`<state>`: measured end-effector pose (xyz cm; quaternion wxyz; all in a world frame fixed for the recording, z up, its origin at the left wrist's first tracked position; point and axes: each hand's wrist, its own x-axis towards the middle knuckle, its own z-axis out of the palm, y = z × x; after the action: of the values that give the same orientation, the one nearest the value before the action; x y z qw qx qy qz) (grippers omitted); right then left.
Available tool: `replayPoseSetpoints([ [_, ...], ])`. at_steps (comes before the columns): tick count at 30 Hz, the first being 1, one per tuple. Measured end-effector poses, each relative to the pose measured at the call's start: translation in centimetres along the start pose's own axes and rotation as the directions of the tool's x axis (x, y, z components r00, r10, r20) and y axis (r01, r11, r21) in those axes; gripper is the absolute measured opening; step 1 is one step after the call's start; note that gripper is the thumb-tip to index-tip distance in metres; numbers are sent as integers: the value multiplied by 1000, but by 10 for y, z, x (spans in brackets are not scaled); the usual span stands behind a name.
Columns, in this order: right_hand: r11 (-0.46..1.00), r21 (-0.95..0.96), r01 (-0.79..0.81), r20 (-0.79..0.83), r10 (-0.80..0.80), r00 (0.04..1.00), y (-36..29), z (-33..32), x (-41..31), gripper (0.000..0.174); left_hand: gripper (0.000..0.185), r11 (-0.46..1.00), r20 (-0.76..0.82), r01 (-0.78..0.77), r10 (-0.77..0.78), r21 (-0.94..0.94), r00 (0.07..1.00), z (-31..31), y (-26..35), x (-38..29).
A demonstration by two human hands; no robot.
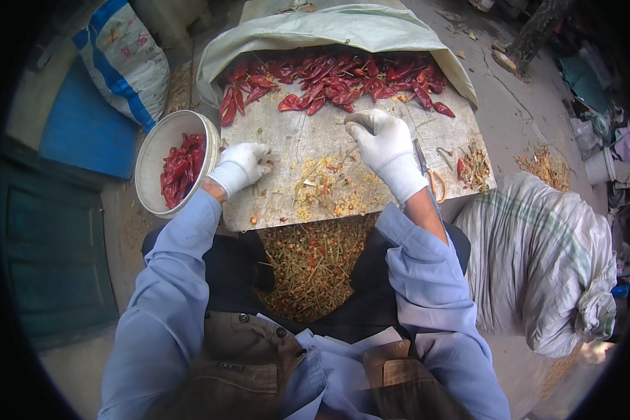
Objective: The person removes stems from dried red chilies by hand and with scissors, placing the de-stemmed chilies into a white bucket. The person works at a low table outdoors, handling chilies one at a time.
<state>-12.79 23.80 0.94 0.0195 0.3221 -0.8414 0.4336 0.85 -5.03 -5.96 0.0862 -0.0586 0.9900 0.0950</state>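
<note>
My left hand (243, 167), in a white knit glove, is low over the left side of a worn board (273, 123), beside the bucket's rim. Its fingers are apart and appear to hold nothing. Over the middle of the board, my gloved right hand (380, 134) has its fingers curled together; whether a stem is pinched there I cannot tell. Beyond it lies a heap of dried red chilli peppers (341, 81), partly under a pale woven sack (315, 34). Loose seeds and stems (320, 184) litter the near side. Orange-handled scissors (440, 185) lie right of my right wrist.
A white bucket (149, 176) of red chillies (184, 168) stands left of the board. Stem scraps (473, 169) sit at its right edge; more chilli waste (315, 262) lies between my legs. A stuffed woven sack (535, 252) is at right, a blue-striped sack (126, 63) upper left.
</note>
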Motion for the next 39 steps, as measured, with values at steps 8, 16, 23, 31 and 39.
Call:
replayPoseSetpoints([
  [8,999,-2,-37,230,36,972,-4,5,-5,26,28,920,-166,-129,72,-370,984,-3,20,11],
  [16,999,-30,-36,354,44,934,-31,26,-13,31,29,856,-481,-427,254,-292,839,-40,77,-1],
  [23,996,9,83,193,-84,978,-35,33,-18,20,32,861,-511,-460,302,-215,805,-47,81,-7],
  [31,982,186,23,164,-54,985,-37,39,-17,20,30,629,-413,-412,155,-660,897,-49,75,-16],
  [39,748,586,-310,375,88,923,-35,33,-16,15,31,253,-149,-144,-2,-957,989,-56,71,-19],
])
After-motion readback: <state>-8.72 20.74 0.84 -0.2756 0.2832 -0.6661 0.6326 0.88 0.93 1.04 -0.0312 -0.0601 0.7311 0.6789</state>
